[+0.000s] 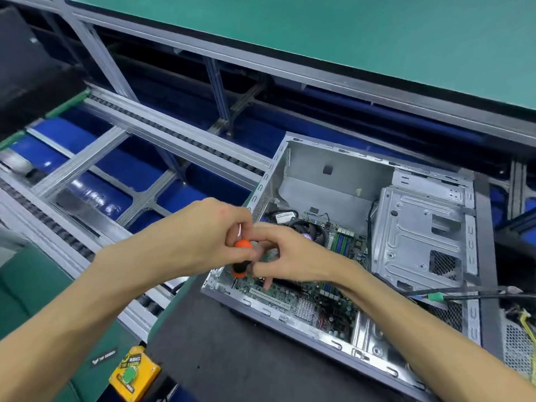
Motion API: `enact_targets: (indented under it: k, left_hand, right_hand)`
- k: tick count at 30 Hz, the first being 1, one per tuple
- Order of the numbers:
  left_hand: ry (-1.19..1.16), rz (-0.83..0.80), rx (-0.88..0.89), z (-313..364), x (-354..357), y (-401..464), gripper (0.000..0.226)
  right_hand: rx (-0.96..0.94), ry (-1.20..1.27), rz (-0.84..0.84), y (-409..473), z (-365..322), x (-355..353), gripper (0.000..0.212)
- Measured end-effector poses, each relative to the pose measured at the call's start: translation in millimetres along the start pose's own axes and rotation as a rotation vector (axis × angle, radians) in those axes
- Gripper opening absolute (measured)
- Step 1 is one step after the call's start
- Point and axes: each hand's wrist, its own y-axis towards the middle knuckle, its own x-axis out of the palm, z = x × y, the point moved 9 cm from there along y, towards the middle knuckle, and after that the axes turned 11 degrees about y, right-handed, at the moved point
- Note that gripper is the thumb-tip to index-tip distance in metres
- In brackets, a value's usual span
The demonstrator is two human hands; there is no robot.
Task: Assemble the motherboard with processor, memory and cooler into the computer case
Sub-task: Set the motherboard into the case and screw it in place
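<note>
Hands: two, the left hand (200, 236) and the right hand (293, 256)
Screwdrivers: one screwdriver (242, 258) with an orange and black handle
Computer cases: one open computer case (333, 335)
Motherboards: one motherboard (313, 303) inside the case
Coolers: one cooler (309, 230) with a fan
Drive cages: one drive cage (417, 236)
Yellow button boxes: one yellow box (135, 372)

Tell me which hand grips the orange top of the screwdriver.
The left hand: its fingers curl around the orange cap of the screwdriver from above. The right hand instead pinches lower, at the black-and-orange handle, over the motherboard.
</note>
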Motion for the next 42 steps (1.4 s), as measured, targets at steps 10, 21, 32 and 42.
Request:
enact_targets:
  k: [10, 21, 32, 42]
  left_hand:
    - [0.189, 0.004, -0.004, 3.0, 3.5, 2.9, 0.029]
    - [0.300, -0.095, -0.005, -2.8, 8.3, -0.5, 0.035]
    - [0.633, -0.035, -0.137, 3.9, 7.0, 0.2, 0.054]
    - [0.285, -0.096, 0.083, 4.9, 8.2, -11.8, 0.023]
  right_hand:
    - [-0.074, 0.018, 0.117, 4.7, -1.1, -6.8, 0.023]
    - [-0.040, 0.065, 0.026, 2.7, -4.7, 4.3, 0.027]
    - [-0.112, -0.123, 0.042, 1.5, -10.8, 3.2, 0.033]
    - [-0.086, -0.088, -0.007, 0.8, -8.2, 3.1, 0.037]
